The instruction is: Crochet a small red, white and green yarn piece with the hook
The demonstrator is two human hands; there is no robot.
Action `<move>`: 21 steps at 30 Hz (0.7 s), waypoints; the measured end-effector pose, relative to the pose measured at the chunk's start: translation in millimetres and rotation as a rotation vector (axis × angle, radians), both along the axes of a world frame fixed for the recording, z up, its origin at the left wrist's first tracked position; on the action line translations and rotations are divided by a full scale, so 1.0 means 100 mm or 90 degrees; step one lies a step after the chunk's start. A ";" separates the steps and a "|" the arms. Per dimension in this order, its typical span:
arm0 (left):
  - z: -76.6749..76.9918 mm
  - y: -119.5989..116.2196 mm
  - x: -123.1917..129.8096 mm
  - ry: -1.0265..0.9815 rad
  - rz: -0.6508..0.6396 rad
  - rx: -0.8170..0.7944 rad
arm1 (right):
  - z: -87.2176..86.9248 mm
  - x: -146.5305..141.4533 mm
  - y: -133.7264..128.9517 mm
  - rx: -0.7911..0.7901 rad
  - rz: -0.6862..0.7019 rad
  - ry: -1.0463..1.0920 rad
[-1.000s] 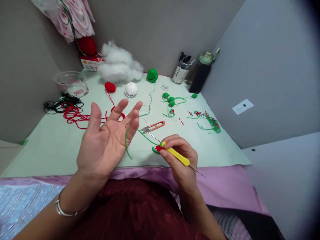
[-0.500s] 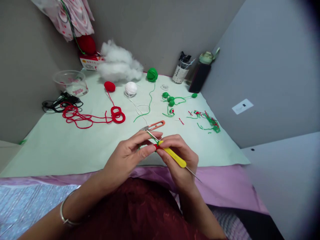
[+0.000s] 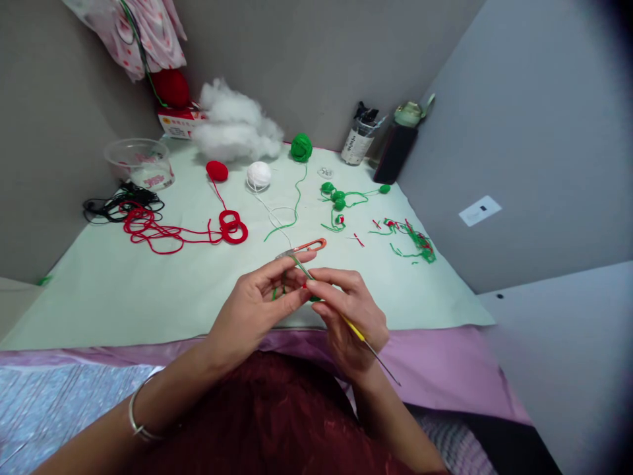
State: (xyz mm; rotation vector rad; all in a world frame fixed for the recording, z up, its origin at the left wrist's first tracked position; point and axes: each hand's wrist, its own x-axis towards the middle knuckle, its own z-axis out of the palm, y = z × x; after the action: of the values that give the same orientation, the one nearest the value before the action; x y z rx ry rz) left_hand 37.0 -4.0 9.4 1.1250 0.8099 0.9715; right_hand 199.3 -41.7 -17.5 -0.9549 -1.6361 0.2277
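Observation:
My left hand (image 3: 264, 290) pinches a small red and green crochet piece (image 3: 315, 298), mostly hidden by fingers. Green yarn (image 3: 275, 293) runs over its fingers, and the index finger is stretched out. In my right hand (image 3: 349, 310) is a crochet hook with a yellow handle (image 3: 354, 328); one metal end points up-left to the yarn at my left index finger, the other sticks out down-right. Just beyond my left fingertips lies a pair of orange-handled thread snips (image 3: 316, 245) on the pale green cloth (image 3: 198, 284).
Red (image 3: 217, 171), white (image 3: 259, 175) and green (image 3: 301, 148) yarn balls lie at the back, before fluffy stuffing (image 3: 237, 125). Red crocheted rings (image 3: 233, 227) are left; small green pieces (image 3: 338, 197) and yarn scraps (image 3: 420, 244) right. A bottle (image 3: 397, 145) stands back right.
My right hand has turned, so the yellow handle is now mostly covered by its fingers and the hook's lower end points further down. The left index finger has lifted slightly toward the snips.

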 end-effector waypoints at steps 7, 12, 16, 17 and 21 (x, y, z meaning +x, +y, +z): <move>-0.03 -0.04 -0.03 -0.094 0.017 -0.072 | -0.04 -0.01 -0.08 0.095 -0.072 -0.141; -0.04 -0.06 -0.02 -0.079 0.037 -0.032 | -0.07 -0.03 -0.10 0.141 -0.117 -0.215; -0.04 -0.08 -0.03 -0.021 0.105 0.067 | -0.08 -0.08 -0.10 0.149 -0.150 -0.206; -0.04 -0.09 -0.03 -0.007 0.127 0.088 | -0.07 -0.10 -0.11 0.157 -0.157 -0.204; -0.07 -0.11 -0.02 0.044 0.191 0.187 | -0.05 -0.15 -0.13 0.193 -0.137 -0.189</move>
State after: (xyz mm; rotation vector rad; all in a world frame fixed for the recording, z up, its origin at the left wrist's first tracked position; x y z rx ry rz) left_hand 34.6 -14.7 2.5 1.3170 0.9293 1.3398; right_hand 184.2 -55.0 -22.8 -0.9519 -1.7572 -0.3146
